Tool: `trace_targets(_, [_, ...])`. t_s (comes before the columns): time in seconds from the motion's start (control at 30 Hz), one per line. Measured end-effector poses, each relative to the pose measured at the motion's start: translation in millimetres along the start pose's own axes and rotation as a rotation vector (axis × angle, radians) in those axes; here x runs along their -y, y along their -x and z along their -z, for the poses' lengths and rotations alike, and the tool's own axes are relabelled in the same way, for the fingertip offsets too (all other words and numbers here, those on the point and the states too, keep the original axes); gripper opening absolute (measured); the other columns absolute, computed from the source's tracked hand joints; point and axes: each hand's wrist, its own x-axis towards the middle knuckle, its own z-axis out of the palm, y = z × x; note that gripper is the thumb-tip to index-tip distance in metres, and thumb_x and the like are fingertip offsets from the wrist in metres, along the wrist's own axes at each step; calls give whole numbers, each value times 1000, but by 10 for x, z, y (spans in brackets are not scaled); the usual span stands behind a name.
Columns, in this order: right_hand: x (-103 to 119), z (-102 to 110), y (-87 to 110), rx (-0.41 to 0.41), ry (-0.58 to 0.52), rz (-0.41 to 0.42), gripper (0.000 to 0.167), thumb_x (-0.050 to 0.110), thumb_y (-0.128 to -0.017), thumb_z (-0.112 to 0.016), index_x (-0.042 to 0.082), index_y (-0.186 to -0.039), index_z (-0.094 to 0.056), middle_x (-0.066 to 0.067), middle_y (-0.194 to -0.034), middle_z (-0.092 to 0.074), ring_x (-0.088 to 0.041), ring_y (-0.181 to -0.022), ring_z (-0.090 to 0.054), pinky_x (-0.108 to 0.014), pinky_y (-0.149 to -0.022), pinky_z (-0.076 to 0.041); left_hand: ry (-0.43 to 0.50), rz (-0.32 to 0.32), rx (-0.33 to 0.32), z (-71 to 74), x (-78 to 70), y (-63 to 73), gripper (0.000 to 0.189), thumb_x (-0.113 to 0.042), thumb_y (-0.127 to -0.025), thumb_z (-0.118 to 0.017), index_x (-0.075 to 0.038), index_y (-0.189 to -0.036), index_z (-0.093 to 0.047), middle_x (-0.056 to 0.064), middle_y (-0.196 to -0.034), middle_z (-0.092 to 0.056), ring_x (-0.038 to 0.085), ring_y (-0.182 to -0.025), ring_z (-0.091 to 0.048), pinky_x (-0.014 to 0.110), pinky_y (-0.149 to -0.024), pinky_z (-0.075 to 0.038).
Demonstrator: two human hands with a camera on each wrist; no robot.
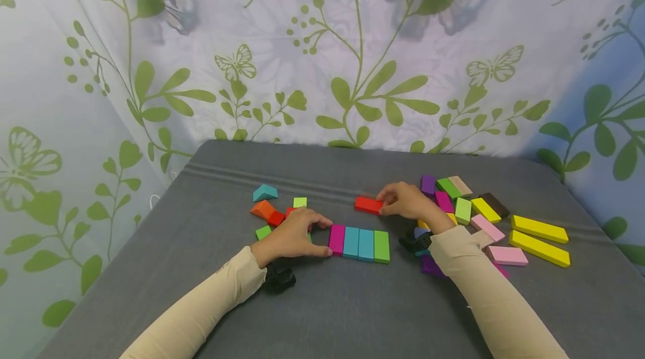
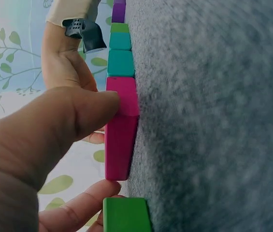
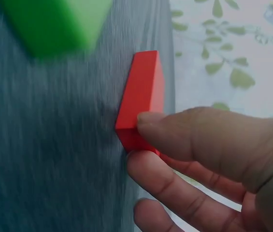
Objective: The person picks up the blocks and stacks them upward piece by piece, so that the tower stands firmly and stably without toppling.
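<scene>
Four flat blocks lie side by side in a row: a magenta block (image 1: 336, 240), two turquoise blocks (image 1: 358, 244) and a green block (image 1: 381, 247). My left hand (image 1: 294, 234) is at the row's left end, thumb (image 2: 95, 108) on the near end of the magenta block and index fingertip at its far end. Farther back, a red block (image 1: 367, 205) lies just behind the row. My right hand (image 1: 405, 200) pinches its right end, thumb (image 3: 167, 133) on one face and index finger at the end.
Beside my left hand lie an orange block (image 1: 263, 210), a turquoise wedge (image 1: 265, 192) and several small red and green blocks. Many mixed blocks, such as a pink block (image 1: 509, 256), pile up around my right wrist. Two long yellow blocks (image 1: 539, 228) lie farther right. A patterned curtain (image 1: 322, 68) hangs behind the table.
</scene>
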Motion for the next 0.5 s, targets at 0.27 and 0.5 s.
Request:
trace_targets(0.27, [96, -166, 25, 112, -156, 104, 24, 7, -96, -80, -6, -114, -71, -6, -90, -72, -17, -80, -62, -33, -77, -53, 1, 5, -5, 4, -32, 2, 54, -33, -85, -92, -5, -130, -77, 1, -112, -73, 15, -97, -52, 34, -87, -46])
trace_targets(0.5, [98, -251, 10, 135, -237, 141, 23, 6, -98, -77, -9, -116, -72, -4, -90, -73, -17, -81, -61, -35, -78, -52, 2, 12, -10, -3, -31, 2, 52, -31, -85, -93, -5, -129, -79, 0, -111, -75, 15, -97, -54, 36, -88, -47])
